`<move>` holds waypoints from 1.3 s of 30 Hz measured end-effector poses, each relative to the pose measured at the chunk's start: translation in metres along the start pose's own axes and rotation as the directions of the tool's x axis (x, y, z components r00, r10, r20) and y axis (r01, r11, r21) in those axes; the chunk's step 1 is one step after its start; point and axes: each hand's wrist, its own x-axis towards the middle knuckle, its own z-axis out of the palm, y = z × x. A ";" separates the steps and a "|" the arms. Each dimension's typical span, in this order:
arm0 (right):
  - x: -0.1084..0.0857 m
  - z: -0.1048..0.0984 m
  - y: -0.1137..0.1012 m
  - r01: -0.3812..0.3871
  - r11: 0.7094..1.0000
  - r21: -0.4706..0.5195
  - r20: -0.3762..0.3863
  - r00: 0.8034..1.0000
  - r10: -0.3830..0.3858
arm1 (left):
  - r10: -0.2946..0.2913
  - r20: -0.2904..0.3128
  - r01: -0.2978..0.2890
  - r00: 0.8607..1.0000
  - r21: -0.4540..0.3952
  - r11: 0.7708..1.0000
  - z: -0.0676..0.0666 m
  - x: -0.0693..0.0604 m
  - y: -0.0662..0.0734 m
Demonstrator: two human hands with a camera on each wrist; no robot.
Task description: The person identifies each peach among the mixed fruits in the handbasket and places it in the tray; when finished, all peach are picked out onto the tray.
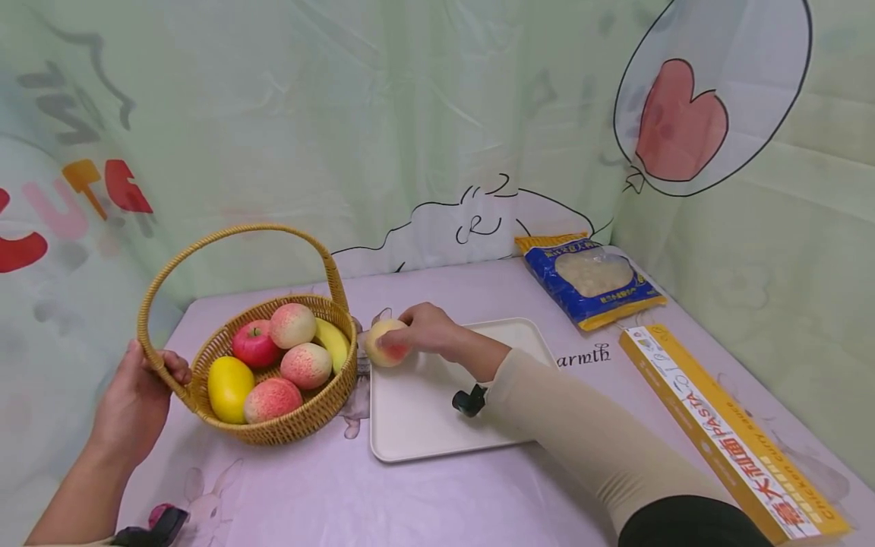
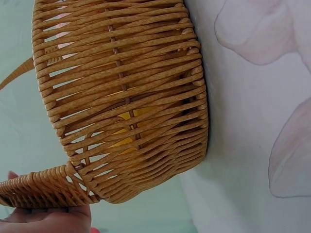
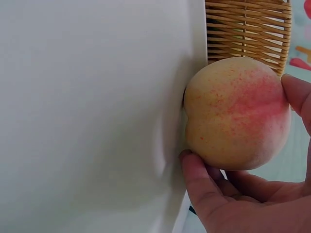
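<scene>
My left hand (image 1: 140, 399) grips the lower left end of the handle of a wicker basket (image 1: 301, 425); in the left wrist view the fingers (image 2: 53, 221) wrap under the handle beside the woven side (image 2: 126, 97). Inside the basket lie a red apple (image 1: 256, 343), a yellow mango-like fruit (image 1: 230, 389), a banana (image 1: 332, 343) and several pink peaches (image 1: 305, 365). With thumb and fingers my right hand (image 1: 437, 334) holds a pale peach with a red blush (image 3: 238, 114) at the left edge of a white tray (image 1: 437, 410), near the basket.
A blue and yellow food packet (image 1: 591, 277) lies at the back right. Along the right side is a long yellow pasta box (image 1: 731, 433). A small dark pink object (image 1: 160, 515) shows by my left wrist. Printed curtains hang behind the table.
</scene>
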 end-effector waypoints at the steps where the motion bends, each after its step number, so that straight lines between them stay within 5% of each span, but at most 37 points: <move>1: 0.000 0.000 0.000 0.002 1.000 -0.009 0.000 1.000 -0.002 | -0.003 0.000 0.003 1.000 0.009 1.000 0.000 0.000 0.000; 17: -0.001 -0.009 -0.005 0.047 0.990 -0.134 -0.012 0.999 -0.049 | -0.016 -0.013 0.016 1.000 0.017 1.000 0.000 0.000 0.000; 39: -0.009 -0.017 -0.052 0.215 0.973 -0.083 -0.013 0.976 -0.217 | -0.036 -0.019 0.037 0.999 0.069 0.997 0.001 0.000 0.001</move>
